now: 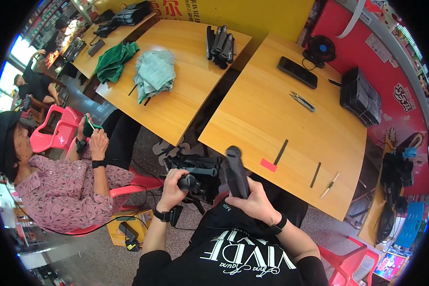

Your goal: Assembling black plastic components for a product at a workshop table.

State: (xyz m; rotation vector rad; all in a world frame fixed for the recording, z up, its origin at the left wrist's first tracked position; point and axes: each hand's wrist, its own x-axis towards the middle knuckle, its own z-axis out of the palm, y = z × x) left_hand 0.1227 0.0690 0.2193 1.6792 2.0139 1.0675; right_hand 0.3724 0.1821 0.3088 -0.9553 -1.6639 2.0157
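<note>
My right hand [257, 202] is closed round the lower end of a long black object [236, 171] with a rounded knob at its top, much like a folded umbrella. It is held tilted, just off the near edge of the table. To the left, my left hand [175, 188] grips a dark rounded piece [189, 182], partly hidden by the fingers. Right beside that hand lies a pile of similar black rods [202, 167], below table height, in the gap between the tables.
On the right table [252, 109] lie a phone [297, 72], snips [302, 101], dark strips [315, 175] and a red tag [269, 165]; a small fan [321, 49] and black stack [360, 97] stand behind. Folded cloths [155, 71] occupy the left table. A seated co-worker [66, 186] handles green cloth.
</note>
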